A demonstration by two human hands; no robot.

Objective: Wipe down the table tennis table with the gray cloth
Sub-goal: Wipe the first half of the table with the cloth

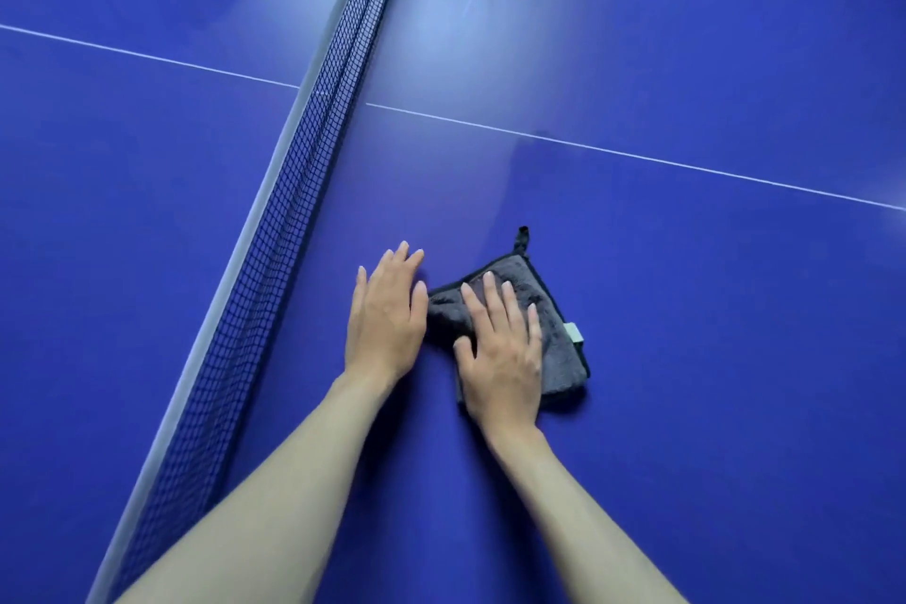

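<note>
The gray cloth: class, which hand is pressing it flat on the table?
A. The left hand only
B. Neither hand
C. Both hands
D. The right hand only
D: the right hand lies flat with straight fingers on the gray cloth, while the left hand rests on the bare blue table beside it.

**Two bare hands, palms down**

Both forearms reach forward, bare to the elbow. The left hand lies flat with fingers straight and close together; the right hand presses down beside it, fingers extended and slightly spread.
</note>
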